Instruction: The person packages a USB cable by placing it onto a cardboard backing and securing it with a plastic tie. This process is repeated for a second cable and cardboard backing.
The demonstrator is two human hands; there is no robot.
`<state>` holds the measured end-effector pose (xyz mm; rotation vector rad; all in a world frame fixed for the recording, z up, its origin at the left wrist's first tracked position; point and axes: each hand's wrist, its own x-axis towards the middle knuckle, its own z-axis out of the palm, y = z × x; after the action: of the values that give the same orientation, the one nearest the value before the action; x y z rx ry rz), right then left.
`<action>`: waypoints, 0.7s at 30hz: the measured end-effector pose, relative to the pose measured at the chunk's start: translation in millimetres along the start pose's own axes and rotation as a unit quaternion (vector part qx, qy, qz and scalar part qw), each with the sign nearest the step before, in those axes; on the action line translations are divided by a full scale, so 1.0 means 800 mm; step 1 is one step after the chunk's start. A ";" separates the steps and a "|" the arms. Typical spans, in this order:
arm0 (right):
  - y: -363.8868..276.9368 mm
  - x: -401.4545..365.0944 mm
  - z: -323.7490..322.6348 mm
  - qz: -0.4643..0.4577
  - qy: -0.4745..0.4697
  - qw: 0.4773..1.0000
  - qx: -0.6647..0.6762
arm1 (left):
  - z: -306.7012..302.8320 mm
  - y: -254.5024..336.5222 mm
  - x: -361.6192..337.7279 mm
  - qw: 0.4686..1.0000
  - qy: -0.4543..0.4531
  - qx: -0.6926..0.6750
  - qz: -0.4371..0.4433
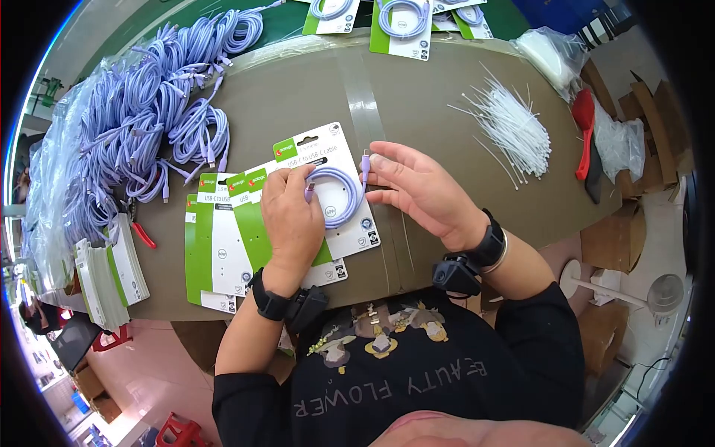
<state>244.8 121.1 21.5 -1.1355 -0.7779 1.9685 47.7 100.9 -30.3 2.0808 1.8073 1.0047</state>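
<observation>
A coiled purple cable lies on a green and white card printed "USB-C to USB-C cable". My left hand presses on the coil's left side, with thumb and fingertips closed round the cable near one connector. At the coil's right, my right hand has its fingers apart, beside an upright cable connector near its thumb and index finger; whether they touch it is unclear. More green and white cards lie overlapped under and left of my left hand.
Bundled purple cables are heaped at the left, above card stacks and red-handled pliers. White zip ties lie at the right, near a red-handled tool. Carded cables sit at the far edge.
</observation>
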 end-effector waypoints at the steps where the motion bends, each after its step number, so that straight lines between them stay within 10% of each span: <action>1: 0.001 0.003 -0.001 -0.005 -0.005 1.000 0.000 | 0.000 0.000 0.000 1.000 0.003 -0.008 -0.003; 14: 0.011 0.018 0.029 -0.025 -0.028 0.984 -0.176 | -0.009 -0.004 -0.002 0.969 -0.065 -0.236 0.018; 17: 0.011 0.004 0.027 -0.182 -0.044 0.959 -0.210 | -0.022 0.016 0.001 0.988 0.082 -0.115 0.067; 21: 0.037 0.018 0.014 -0.366 0.034 0.892 -0.261 | -0.066 0.065 -0.011 0.981 -0.043 -0.005 0.187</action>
<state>221.5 114.9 -3.6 -0.9757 -1.4969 1.1034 56.5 66.1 35.4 2.4736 1.3957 0.9833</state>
